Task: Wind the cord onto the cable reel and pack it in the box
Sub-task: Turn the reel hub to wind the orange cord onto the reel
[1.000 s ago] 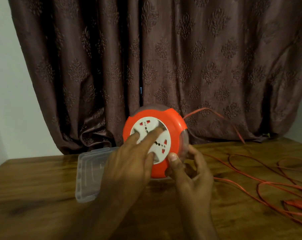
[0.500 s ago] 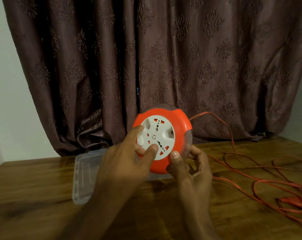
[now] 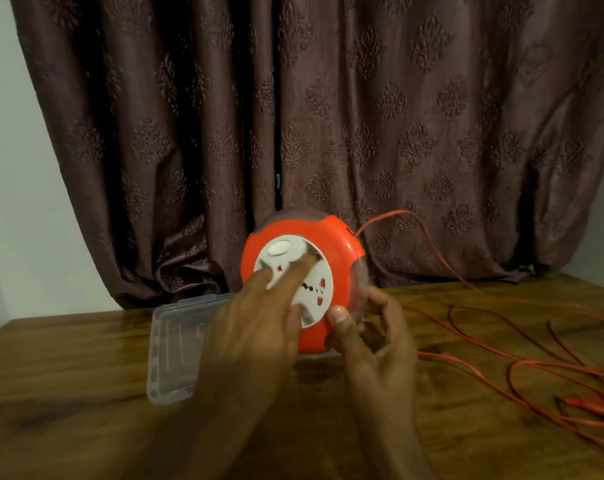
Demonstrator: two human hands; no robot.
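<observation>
Above the middle of the wooden surface, an orange cable reel is standing on edge, its white socket face tilting toward the camera. The right hand is gripping the reel's lower right rim, thumb lying on the orange front and fingers curling round the clear back. The left hand is reaching over the white face with straight, spread fingers, two fingertips touching the disc; motion blur is softening its outline. An orange cord is leaving the reel's upper right edge, arching up in front of the brown patterned curtain, then lying in loose loops across the right side of the surface, where an orange plug is resting near the edge of view. A clear plastic box is lying on the surface just behind and left of the hands, partly hidden by the left wrist.
</observation>
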